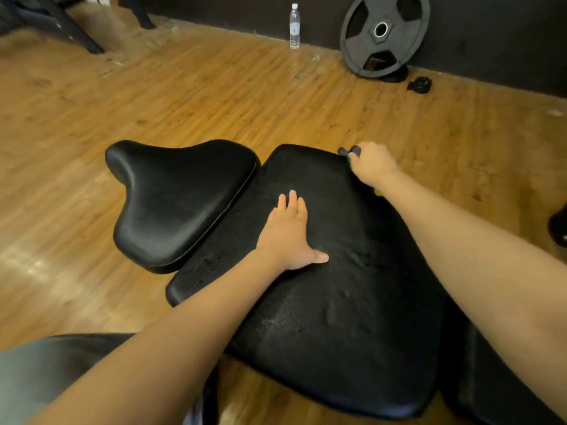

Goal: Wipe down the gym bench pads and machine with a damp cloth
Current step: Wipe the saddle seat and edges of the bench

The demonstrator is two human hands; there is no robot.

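The left hand lay flat, fingers straight, on the back pad at frame centre; the right hand curled round a small dark handle at the pad's upper right corner; the seat pad sat just beside, centre left; no damp cloth was visible; judging by this, the bench was being adjusted, not wiped; next, a cloth must be fetched.

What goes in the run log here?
left hand flat on back pad | right hand grips handle | no cloth visible
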